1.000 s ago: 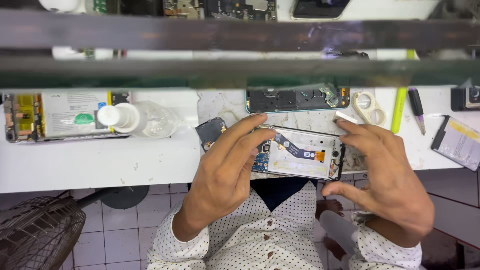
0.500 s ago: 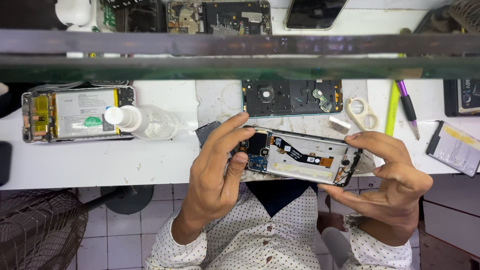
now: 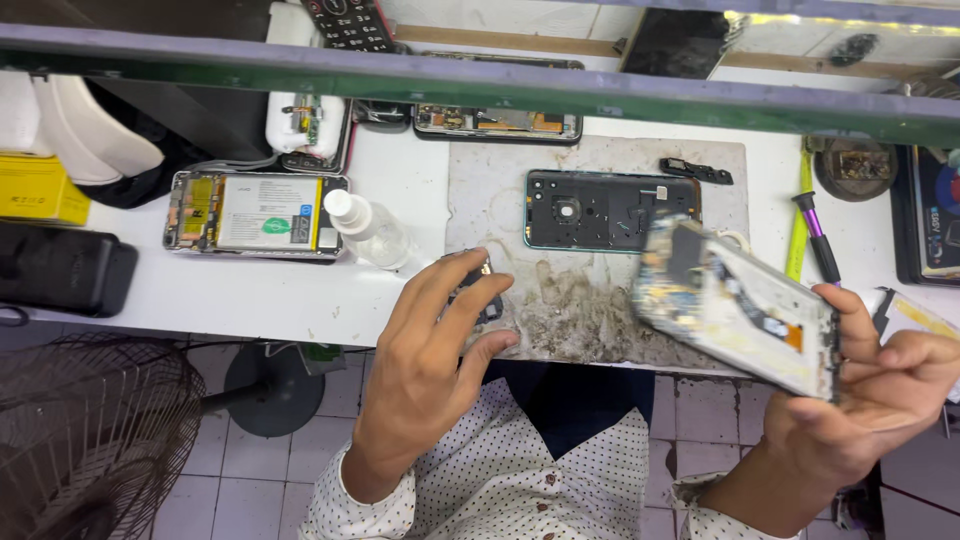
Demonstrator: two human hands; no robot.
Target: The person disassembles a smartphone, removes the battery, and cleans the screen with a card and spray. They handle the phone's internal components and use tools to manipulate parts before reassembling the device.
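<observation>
Beyond the left hand (image 3: 425, 370), whose fingers curl loosely over one small dark part (image 3: 487, 297) on the stained grey work mat (image 3: 590, 300), lie one opened phone with a white battery (image 3: 256, 213) and one clear plastic bottle (image 3: 368, 229). Just beyond the right hand (image 3: 868, 390), one dark phone back cover (image 3: 610, 209) lies on the mat. That hand grips one opened, blurred phone frame (image 3: 740, 305) by its end, tilted above the mat's edge.

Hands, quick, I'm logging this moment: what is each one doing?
Left hand: fingers closed on a small dark phone part at the mat's edge.
Right hand: holding the opened phone body.
</observation>
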